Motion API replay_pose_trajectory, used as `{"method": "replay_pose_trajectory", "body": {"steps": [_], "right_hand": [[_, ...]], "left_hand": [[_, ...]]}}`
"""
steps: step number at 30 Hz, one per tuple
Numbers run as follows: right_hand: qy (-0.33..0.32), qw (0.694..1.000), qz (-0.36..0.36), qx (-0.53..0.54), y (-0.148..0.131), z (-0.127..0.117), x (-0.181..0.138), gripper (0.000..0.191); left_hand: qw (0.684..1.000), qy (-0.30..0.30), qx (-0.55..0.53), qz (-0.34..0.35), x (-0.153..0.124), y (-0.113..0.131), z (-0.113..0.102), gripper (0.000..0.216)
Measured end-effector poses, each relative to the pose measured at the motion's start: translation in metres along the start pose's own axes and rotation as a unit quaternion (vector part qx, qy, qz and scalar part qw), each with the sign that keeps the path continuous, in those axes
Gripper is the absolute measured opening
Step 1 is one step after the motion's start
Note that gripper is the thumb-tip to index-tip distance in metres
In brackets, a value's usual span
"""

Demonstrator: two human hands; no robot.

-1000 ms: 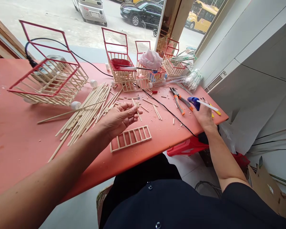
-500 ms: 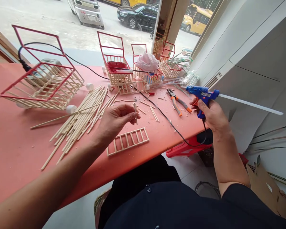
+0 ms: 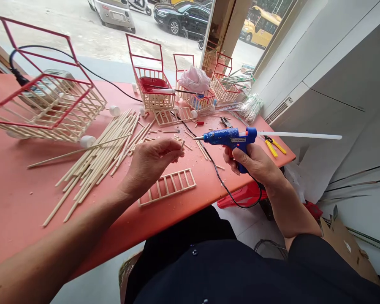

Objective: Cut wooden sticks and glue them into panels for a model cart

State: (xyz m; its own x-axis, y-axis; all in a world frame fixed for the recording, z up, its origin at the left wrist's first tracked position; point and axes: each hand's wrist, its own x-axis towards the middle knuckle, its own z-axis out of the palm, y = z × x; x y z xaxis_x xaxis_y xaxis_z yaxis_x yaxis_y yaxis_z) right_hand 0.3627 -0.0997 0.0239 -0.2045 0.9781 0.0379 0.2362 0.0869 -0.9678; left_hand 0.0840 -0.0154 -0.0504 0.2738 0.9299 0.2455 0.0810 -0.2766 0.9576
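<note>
Between the thumb and fingers of my left hand (image 3: 153, 162) is a short wooden stick (image 3: 182, 145), its tip showing above them. My right hand (image 3: 251, 162) is closed round the handle of a blue glue gun (image 3: 228, 137), whose nozzle points left toward that stick, a small gap away. A long white glue stick (image 3: 299, 135) juts from the gun's back. Below my left hand, a small ladder-like wooden frame (image 3: 167, 195) lies flat on the pink table (image 3: 114, 236). A heap of long wooden sticks (image 3: 98, 162) is left of my left hand.
Small wooden carts with red handles (image 3: 44, 114) stand along the table's back. A black cord (image 3: 217, 173) runs across the tabletop. Yellow-handled cutters (image 3: 274, 147) lie at the right edge, and a red stool (image 3: 240, 196) is below the table.
My right hand has brought the glue gun left, closer to the stick in my left hand. The stick is now tilted. Yellow-handled cutters have come into sight behind the gun.
</note>
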Motion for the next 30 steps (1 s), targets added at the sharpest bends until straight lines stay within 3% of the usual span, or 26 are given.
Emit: {"method": "replay_pose_trajectory", "body": {"steps": [15, 30], "right_hand": [[-0.006, 0.999, 0.018, -0.046, -0.005, -0.0008, 0.004, 0.068], [-0.008, 0.999, 0.004, -0.054, 0.0013, -0.0034, 0.0073, 0.061]], "left_hand": [[0.999, -0.011, 0.034, 0.007, -0.0021, 0.0004, -0.0026, 0.013], [0.999, -0.002, 0.046, -0.004, -0.0039, -0.0015, -0.0004, 0.016]]}}
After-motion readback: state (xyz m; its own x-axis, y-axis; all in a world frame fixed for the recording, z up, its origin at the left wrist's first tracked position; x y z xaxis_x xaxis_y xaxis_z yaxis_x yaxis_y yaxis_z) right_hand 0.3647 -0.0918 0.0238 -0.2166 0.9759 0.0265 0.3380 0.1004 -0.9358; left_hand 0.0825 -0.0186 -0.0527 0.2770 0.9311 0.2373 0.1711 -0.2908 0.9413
